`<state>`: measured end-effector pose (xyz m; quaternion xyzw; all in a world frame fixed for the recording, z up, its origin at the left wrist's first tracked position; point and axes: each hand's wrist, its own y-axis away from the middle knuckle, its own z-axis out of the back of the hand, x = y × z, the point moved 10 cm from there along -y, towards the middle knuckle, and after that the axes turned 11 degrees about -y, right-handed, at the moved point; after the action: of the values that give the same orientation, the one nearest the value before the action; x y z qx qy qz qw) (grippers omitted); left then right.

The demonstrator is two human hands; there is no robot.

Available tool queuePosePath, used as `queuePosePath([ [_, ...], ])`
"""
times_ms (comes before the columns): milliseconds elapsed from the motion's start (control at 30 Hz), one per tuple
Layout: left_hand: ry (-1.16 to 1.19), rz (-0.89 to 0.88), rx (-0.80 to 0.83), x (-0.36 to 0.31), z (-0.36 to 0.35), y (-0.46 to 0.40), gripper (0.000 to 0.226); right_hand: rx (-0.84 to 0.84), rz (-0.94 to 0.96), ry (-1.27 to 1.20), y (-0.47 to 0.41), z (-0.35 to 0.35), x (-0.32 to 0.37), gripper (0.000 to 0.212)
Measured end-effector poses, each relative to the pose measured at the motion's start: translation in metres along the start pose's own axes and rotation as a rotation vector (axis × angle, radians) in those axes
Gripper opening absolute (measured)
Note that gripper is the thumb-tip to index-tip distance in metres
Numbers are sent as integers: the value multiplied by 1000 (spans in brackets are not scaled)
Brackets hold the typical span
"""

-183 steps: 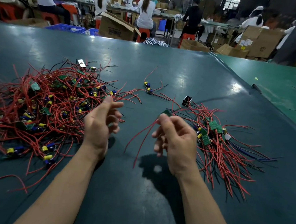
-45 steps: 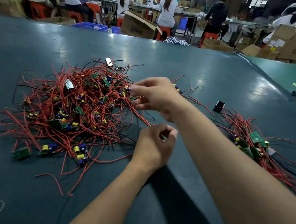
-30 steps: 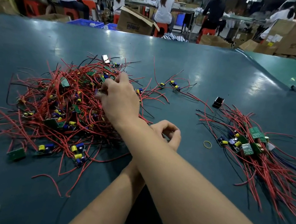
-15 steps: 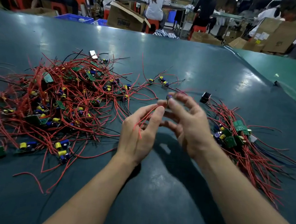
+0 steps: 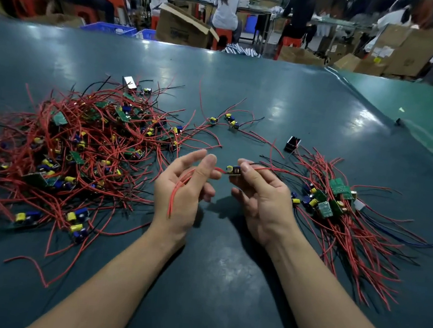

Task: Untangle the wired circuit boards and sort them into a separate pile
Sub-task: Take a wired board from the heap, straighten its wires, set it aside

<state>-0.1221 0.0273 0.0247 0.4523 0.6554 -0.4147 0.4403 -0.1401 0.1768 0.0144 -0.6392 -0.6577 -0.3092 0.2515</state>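
A big tangle of red-wired circuit boards (image 5: pixel 78 149) covers the left of the dark green table (image 5: pixel 224 285). A smaller sorted pile (image 5: pixel 338 211) lies at the right. Between them, above the table, my right hand (image 5: pixel 262 198) pinches one small circuit board (image 5: pixel 234 170) with a yellow part. One of its red wires (image 5: pixel 181 186) runs across my left hand (image 5: pixel 183 187), which pinches it near the board between thumb and fingers. Other wires of the board trail right toward the sorted pile.
Two loose boards with wires (image 5: pixel 225 120) lie further back in the middle. A small black block (image 5: pixel 292 144) sits near the right pile. A lighter green table (image 5: pixel 415 112) adjoins at the right. Cardboard boxes (image 5: pixel 184 29) and seated people are beyond the far edge.
My right hand reached across into the left tangle, then came back to the middle with one board. Both hands have since moved slightly apart, drawing its red wire out between them.
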Motion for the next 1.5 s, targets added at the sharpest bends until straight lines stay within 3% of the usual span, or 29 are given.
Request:
queuePosePath([
  [100, -274, 64, 220, 9, -28, -2, 40, 4, 76, 5, -4, 1, 7, 15],
  [200, -487, -70, 202, -3, -40, -12, 23, -14, 181, 63, -8, 3, 19, 18],
  [400, -222, -53, 89, 3, -21, -19, 13, -8, 259, 132, -7, 0, 16, 16],
  [567, -86, 21, 174, 8, -28, -27, 6, -76, 210, 77, -10, 9, 14, 17],
  [833, -99, 152, 324, 20, -37, -27, 9, -54, 157, 238, -10, 12, 18, 8],
  [1000, -60, 175, 305, 20, -35, -26, 7, -72, 110, 209, -9, 13, 13, 11],
  [1167, -82, 164, 274, 18, -35, -26, 9, -62, 1, 35, -12, 13, 6, 17],
  [1333, -108, 159, 251, 18, -34, -26, 4, -143, 15, -148, -14, 23, 12, 17],
  [1500, -119, 118, 258, 12, -36, -23, 2, -83, -52, -311, -16, 16, 7, 23],
])
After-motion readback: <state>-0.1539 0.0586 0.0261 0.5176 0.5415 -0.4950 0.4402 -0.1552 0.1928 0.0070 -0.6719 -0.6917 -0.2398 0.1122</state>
